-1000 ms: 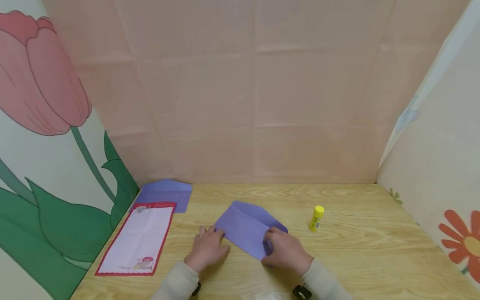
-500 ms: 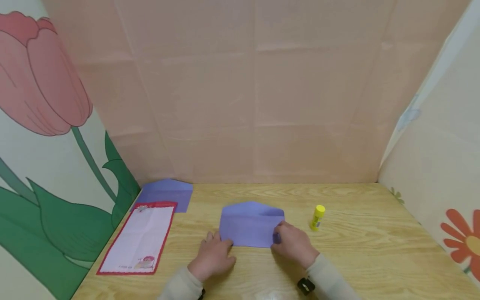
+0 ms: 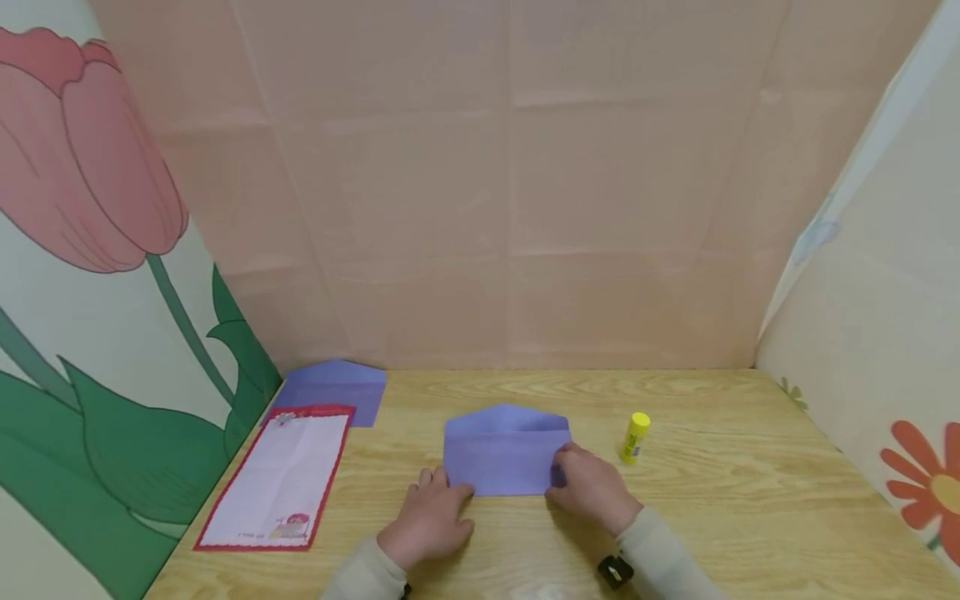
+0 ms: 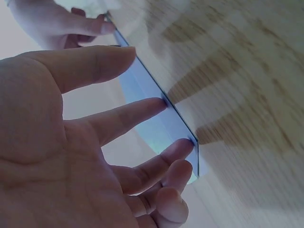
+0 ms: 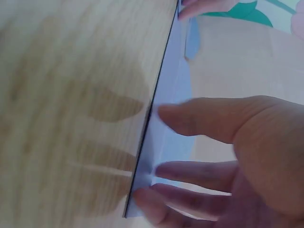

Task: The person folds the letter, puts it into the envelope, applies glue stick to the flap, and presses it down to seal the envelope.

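Note:
A purple envelope (image 3: 504, 462) lies flat at the middle of the wooden table, its pointed flap unfolded toward the back wall. At the envelope's near left corner, the fingertips of my left hand (image 3: 431, 515) rest on it. The left wrist view has those fingers fairly straight and spread, the thumb apart from them. My right hand (image 3: 596, 490) touches the near right part of the envelope with its fingertips. In the right wrist view its thumb (image 5: 204, 118) stands apart from the other fingers, with no pinch on the paper.
Upright to the right of the envelope stands a yellow glue stick (image 3: 635, 437). On the left lies a red-bordered sheet of letter paper (image 3: 273, 483), overlapping a second purple envelope (image 3: 337, 392). A brown covering (image 3: 510, 208) rises behind the table (image 3: 750, 500).
The envelope has turned from a slanted position to lie straight along the table. My right hand has shifted right and away from me with it; the left hand has moved slightly right.

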The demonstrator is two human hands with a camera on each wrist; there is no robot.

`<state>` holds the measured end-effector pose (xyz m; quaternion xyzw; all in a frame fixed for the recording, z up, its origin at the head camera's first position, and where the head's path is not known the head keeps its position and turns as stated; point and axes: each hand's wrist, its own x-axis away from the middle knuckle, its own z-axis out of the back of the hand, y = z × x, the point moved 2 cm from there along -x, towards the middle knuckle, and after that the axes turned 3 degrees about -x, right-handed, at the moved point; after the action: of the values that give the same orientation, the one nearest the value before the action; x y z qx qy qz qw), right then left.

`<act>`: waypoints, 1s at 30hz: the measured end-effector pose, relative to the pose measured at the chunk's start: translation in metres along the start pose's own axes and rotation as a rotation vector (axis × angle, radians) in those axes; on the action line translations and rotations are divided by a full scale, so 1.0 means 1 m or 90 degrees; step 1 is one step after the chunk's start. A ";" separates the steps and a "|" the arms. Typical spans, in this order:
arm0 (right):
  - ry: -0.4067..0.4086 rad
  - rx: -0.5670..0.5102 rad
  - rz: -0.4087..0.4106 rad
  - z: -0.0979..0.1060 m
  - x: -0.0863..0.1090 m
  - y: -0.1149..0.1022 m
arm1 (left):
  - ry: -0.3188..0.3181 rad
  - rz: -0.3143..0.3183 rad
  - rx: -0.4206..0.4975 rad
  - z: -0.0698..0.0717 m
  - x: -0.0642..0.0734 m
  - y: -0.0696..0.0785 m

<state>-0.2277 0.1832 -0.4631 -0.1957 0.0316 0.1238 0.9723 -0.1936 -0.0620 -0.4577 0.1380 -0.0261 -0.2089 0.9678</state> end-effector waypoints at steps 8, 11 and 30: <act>0.151 -0.052 0.005 0.021 0.003 0.004 | 0.024 -0.019 0.030 0.002 -0.002 -0.010; 0.237 -0.058 0.005 0.038 0.007 0.009 | 0.015 -0.024 0.020 -0.001 -0.004 -0.012; 0.246 -0.070 -0.154 0.072 0.021 0.078 | -0.020 -0.028 0.027 -0.005 -0.012 -0.011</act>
<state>-0.2259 0.2862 -0.4282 -0.2711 0.1868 -0.0322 0.9437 -0.2087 -0.0657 -0.4656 0.1559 -0.0424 -0.2314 0.9593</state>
